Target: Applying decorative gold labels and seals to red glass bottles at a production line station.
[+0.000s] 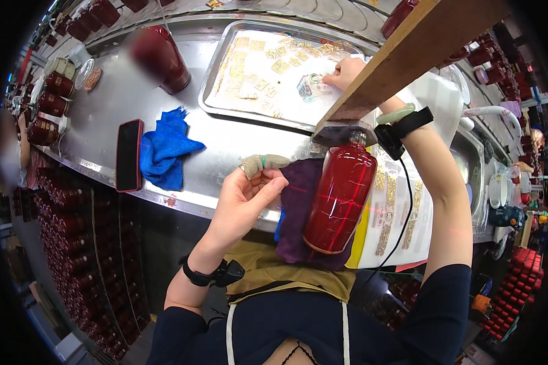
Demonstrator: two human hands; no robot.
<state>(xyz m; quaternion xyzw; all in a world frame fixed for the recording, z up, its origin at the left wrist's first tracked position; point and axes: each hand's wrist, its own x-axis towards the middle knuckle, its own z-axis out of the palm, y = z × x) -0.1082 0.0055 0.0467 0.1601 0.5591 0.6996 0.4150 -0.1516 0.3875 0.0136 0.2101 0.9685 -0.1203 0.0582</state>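
The red bottle (341,198) lies on a purple cloth (296,210). Left of it, the left hand (243,198) (one finger wrapped in knit fabric) is curled; beyond it, the right hand (349,74) reaches a dark-patterned piece (307,91) in the metal tray (249,117). I cannot tell whether either grips anything.

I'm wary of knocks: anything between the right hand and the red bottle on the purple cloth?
Yes, in this view the wooden beam slants between the right hand and that bottle, its lower end by the neck.
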